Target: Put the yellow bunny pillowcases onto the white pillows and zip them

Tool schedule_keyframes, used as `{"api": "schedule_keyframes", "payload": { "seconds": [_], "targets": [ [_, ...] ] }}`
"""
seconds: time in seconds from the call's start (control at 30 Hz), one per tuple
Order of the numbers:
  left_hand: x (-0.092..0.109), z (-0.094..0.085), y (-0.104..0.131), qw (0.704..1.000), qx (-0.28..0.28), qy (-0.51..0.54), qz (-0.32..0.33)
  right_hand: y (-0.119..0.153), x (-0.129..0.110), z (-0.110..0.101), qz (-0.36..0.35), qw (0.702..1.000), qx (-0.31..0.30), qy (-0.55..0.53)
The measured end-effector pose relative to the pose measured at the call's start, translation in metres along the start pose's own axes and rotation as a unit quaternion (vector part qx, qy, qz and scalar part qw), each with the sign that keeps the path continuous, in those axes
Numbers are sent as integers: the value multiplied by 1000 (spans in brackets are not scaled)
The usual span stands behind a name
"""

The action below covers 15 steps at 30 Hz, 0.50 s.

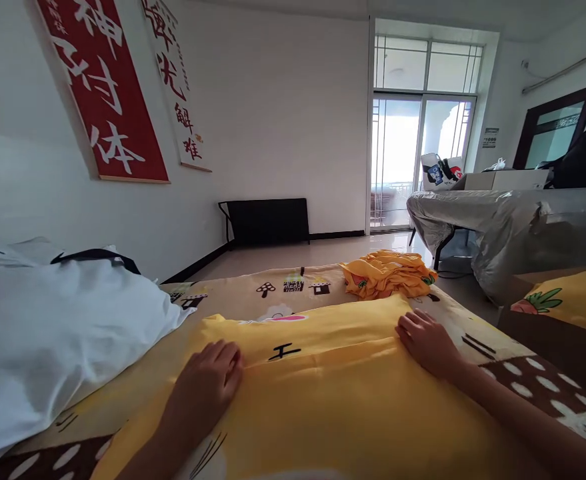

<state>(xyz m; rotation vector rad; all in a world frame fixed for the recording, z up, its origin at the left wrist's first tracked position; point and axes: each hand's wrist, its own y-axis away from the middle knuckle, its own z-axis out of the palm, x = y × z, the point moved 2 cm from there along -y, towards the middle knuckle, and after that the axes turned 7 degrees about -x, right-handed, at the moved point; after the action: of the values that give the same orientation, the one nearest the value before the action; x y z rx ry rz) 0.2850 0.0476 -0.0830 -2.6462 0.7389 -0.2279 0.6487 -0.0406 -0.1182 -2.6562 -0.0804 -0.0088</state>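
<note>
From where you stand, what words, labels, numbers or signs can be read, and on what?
"神付体": red scroll; its other characters are cut off or unclear.
"光解难": white scroll; top character and small text unclear.
Yellow cloth: one black mark, perhaps a sideways "H".
Too small or blurred: sheet, wall sign, bag.

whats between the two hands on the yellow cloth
Only the yellow cloth, with a crease and black mark, lies between the left hand and right hand, in the head view.
</note>
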Motion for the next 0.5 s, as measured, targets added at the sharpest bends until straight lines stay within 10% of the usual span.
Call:
{"api": "schedule_keyframes", "payload": {
  "seconds": [0.17, 0.23, 0.5],
  "targets": [
    [78, 2, -22, 989, -83, 36, 116, -27, -97, -27, -164, 980, -40, -110],
    [80, 15, -27, 982, -131, 56, 124, -37, -100, -15, -180, 967, -87, -155],
    [-111, 49, -8, 979, -120, 46, -156, -2, 84, 72, 123, 960, -174, -183]
  ]
}}
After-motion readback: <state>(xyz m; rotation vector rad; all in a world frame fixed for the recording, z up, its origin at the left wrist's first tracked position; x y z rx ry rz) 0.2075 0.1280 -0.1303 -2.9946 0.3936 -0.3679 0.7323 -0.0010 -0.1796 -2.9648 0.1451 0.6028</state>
